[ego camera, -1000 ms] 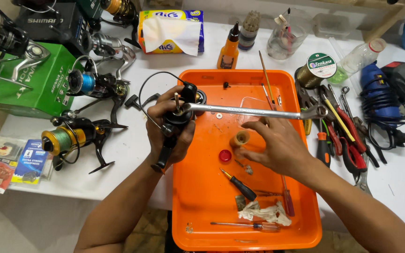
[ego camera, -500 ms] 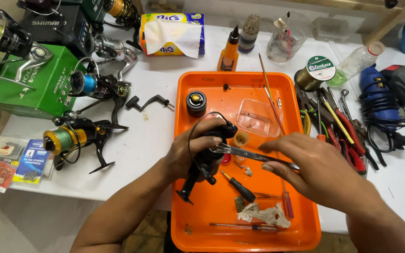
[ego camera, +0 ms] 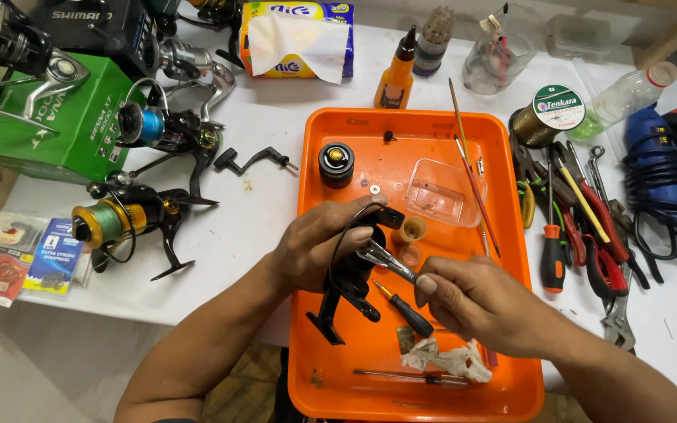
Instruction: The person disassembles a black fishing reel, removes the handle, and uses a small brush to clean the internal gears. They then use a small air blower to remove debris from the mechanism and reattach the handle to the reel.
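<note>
My L hand (ego camera: 315, 251) clamped on black metal fishing-reel body (ego camera: 350, 294), frame centre over orange plastic tray (ego camera: 511, 376) | my R hand (ego camera: 476, 301) pinching thin silver metal tool (ego camera: 385, 261), tip touching reel | black-handled screwdriver (ego camera: 407, 311) just below.

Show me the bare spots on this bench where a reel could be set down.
Bare white table lies between the orange plastic tray and the black reel with green line, and behind the tray beside the orange glue bottle. The pile of hand tools right of the tray is crowded; both hands fill the tray's middle.
</note>
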